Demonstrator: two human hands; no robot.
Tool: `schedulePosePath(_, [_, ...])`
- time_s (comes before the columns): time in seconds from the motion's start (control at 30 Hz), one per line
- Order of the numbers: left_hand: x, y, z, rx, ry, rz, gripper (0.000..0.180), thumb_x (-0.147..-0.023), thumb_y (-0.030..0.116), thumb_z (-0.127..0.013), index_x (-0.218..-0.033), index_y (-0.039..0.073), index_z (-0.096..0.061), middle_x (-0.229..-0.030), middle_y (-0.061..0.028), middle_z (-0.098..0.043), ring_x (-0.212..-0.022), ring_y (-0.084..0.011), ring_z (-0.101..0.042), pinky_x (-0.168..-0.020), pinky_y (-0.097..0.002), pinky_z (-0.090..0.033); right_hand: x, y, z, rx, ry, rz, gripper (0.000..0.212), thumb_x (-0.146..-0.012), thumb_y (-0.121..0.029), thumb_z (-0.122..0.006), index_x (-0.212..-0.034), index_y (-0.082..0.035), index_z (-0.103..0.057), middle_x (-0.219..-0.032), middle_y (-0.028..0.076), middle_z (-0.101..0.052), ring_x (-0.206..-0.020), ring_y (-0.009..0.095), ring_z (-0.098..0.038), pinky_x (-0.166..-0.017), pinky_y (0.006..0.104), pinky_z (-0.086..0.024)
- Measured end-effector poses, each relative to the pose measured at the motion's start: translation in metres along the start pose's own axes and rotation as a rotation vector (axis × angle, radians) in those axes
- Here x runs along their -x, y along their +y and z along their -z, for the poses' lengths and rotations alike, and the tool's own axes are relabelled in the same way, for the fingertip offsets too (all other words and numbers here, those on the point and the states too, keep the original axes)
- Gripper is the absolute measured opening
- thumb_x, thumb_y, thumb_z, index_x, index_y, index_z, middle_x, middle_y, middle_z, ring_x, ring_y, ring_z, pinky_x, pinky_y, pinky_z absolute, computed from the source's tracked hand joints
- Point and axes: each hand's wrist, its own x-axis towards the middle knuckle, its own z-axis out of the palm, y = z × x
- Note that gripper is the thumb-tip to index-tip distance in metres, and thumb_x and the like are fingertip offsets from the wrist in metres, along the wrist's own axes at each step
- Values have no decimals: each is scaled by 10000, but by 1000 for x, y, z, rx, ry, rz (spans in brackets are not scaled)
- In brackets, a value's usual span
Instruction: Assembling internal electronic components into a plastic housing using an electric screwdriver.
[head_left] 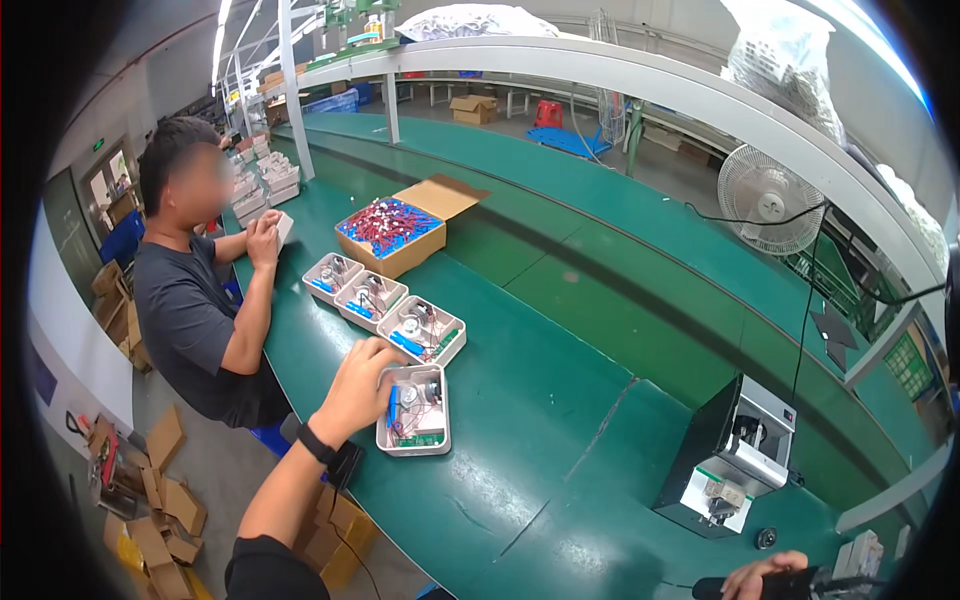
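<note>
My left hand (pixel 358 392), a black band on its wrist, has its fingers curled over the upper left edge of a white plastic housing (pixel 447 412). Inside the housing are a blue battery pack, a round part, thin wires and a green circuit board. Three similar open housings stand in a row beyond it, the nearest one (pixel 456 346) just past my fingers. At the lower right, my right hand (pixel 765 577) is closed around a black cylindrical tool (pixel 712 588), partly cut off by the picture's edge.
A cardboard box (pixel 410 255) of blue battery packs with red wires stands farther back. A person (pixel 195 290) sits at left holding a white part. To the right stand a black and silver machine (pixel 735 460), a small round black part (pixel 766 538) and a fan (pixel 770 205).
</note>
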Motion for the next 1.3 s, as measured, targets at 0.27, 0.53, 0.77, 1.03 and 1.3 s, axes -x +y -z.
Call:
schedulePosePath(0.27, [27,-26,16,22,-42,293,327,-727,-139,-508,-976,28,-640,-1046,-168,-590,-1042,-379,-560,-908,-440,-471,2,26,11,-42,-81,1,361,-902,-142,-758,-1173,-68,-530,-837,81,-607,-689,198,-603,-634,335,-545])
schedulePosePath(0.53, [-32,-31,0,-71,28,34,202,-738,-50,-593,-922,1,-656,-987,-197,-654,-977,-393,-624,-855,-459,-509,0,22,12,-163,-78,-172,374,-910,-235,-747,-1123,-44,-507,-801,69,-571,-651,170,-564,-619,311,-511])
schedulePosePath(0.77, [-68,-29,-1,-205,-338,-168,46,-718,69,-678,-726,24,-680,-750,-164,-689,-763,-358,-676,-756,-460,-531,5,40,16,-315,-136,-36,346,-868,-127,-772,-1072,-16,-516,-827,95,-635,-696,180,-633,-688,318,-556])
schedulePosePath(1.03, [-18,137,-18,-132,-438,-447,142,-692,120,-727,-648,42,-616,-672,-132,-608,-652,-350,-603,-648,-438,-467,-36,4,17,-236,-201,54,458,-893,-346,-763,-974,-81,-399,-654,27,-481,-497,137,-484,-509,315,-470])
schedulePosePath(1.3, [26,259,-47,335,-494,-733,222,-746,201,-795,-660,67,-641,-648,-59,-597,-619,-258,-608,-640,-379,-479,-96,-6,-29,-130,-87,299,298,-949,-254,-646,-933,-81,-404,-624,28,-444,-445,128,-414,-483,302,-437])
